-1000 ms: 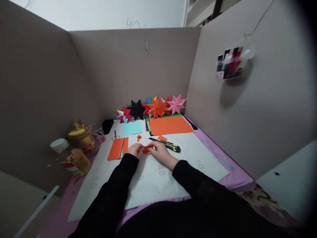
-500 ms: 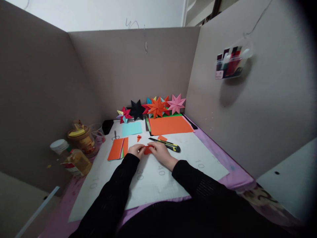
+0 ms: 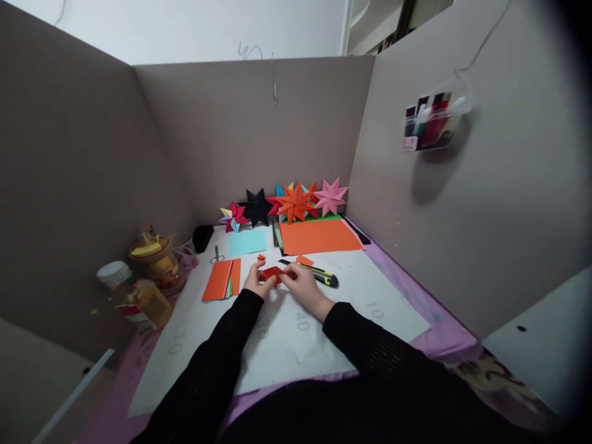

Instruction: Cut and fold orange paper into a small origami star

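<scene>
A small folded piece of orange paper [image 3: 272, 272] is held between my two hands above the white sheet [image 3: 319, 345]. My left hand [image 3: 256, 280] pinches its left side, thumb in front. My right hand [image 3: 303, 285] grips its right edge between thumb and fingers. Just beyond my left fingers lies a small folded orange piece [image 3: 261, 258], partly hidden. A yellow and black utility knife [image 3: 326, 276] rests behind my right hand, beside a flat orange paper square [image 3: 304, 260]. Left of my left hand is a stack of coloured paper [image 3: 217, 280] with orange on top.
Scissors [image 3: 216, 254] and light blue paper [image 3: 248, 242] lie at the back left. Large orange sheets [image 3: 321, 236] lie before several folded paper stars [image 3: 296, 203]. A glue bottle [image 3: 143, 302] and a pot [image 3: 155, 256] stand left. Grey panels [image 3: 250, 123] enclose the table.
The orange paper has been raised and turned so more of its face shows. My left fingers have shifted up and spread behind it. The view has tilted slightly.
</scene>
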Tool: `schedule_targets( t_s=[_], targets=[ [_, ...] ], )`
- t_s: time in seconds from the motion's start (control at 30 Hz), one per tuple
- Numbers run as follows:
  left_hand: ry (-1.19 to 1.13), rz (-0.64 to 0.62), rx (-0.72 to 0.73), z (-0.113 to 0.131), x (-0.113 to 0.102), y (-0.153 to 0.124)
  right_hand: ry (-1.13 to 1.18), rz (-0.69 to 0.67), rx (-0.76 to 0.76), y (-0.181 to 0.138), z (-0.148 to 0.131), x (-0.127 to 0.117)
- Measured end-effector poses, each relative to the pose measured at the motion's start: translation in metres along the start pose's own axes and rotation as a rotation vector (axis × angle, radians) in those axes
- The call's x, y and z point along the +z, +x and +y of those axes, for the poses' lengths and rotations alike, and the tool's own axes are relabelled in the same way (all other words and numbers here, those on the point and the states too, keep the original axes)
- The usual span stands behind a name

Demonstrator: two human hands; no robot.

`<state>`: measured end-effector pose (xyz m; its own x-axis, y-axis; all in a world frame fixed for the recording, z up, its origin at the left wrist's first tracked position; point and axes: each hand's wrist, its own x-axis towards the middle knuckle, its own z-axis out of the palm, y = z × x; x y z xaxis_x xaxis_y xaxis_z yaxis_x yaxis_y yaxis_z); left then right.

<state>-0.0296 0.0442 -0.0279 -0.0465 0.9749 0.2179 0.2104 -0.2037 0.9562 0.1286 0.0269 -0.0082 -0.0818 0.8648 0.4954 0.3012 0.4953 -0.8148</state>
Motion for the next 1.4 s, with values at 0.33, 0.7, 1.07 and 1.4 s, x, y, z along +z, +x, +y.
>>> schedule_targets(
  t_s=[0.33, 0.7, 1.07, 1.4],
  targets=[
    [-0.371, -0.114, -0.176, 0.019, -0.006, -0.004, 0.648, -0.012, 0.384, 0.008, 0.016, 0.003],
    [-0.277, -0.152, -0.108, 0.019, -0.011, -0.003, 0.657, -0.145, 0.385, 0.009, 0.016, -0.001],
    [0.546, 0.458, 0.170, 0.024, -0.057, 0.010, 0.303, -0.001, 0.250, 0.006, 0.032, 0.008],
    [-0.351, 0.165, -0.319, 0.024, -0.021, 0.003, 0.261, -0.129, 0.024, 0.000, -0.001, 0.004]
  ],
)
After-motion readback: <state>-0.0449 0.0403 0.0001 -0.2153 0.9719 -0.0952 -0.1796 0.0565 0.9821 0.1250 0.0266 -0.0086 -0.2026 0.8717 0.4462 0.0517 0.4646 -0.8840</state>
